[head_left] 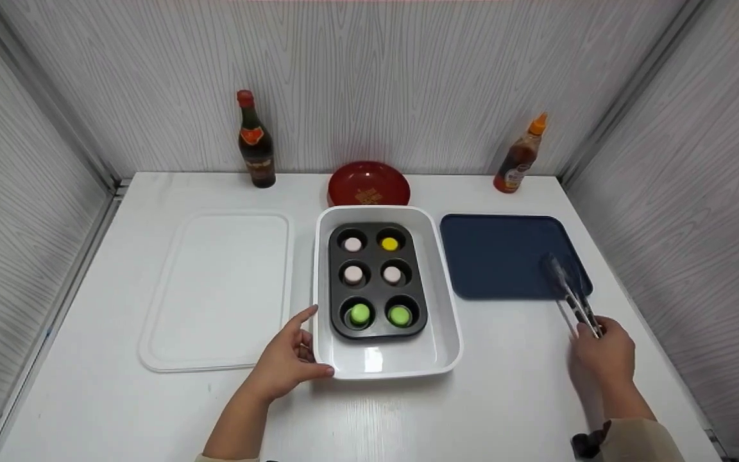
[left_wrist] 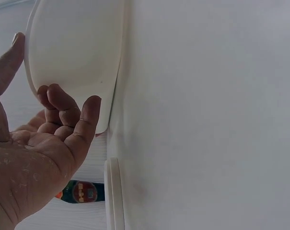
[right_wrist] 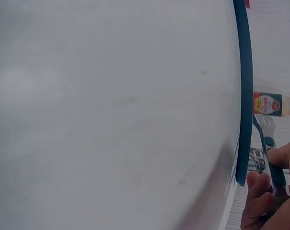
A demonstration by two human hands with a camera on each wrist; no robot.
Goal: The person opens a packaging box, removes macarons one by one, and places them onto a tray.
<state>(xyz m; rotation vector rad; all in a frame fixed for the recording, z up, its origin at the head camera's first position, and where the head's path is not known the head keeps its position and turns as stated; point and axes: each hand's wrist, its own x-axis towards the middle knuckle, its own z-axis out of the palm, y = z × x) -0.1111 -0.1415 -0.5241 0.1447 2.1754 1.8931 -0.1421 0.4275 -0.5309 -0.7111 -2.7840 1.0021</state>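
With index finger and thumb spread, my left hand (head_left: 289,359) touches the near left corner of a deep white rectangular tub (head_left: 446,333); its other fingers hang loosely bent beside the wall in the left wrist view. In the tub lies a dark muffin tin (head_left: 376,292), each cup bearing one small round macaron-like piece: a yellow one (head_left: 389,244), several pale pink ones and two green ones. My right hand (head_left: 607,353) holds metal tongs (head_left: 578,298) with dark grips, their tips over the right part of a dark blue tray (head_left: 498,256).
A white lid-like tray (head_left: 222,289) lies left of the tub. Behind the tub sits a red bowl (head_left: 369,183). A dark glass bottle (head_left: 256,147) stands at the back left, an orange-capped sauce bottle (head_left: 518,160) at the back right. Pale wood-grain walls border the white table.
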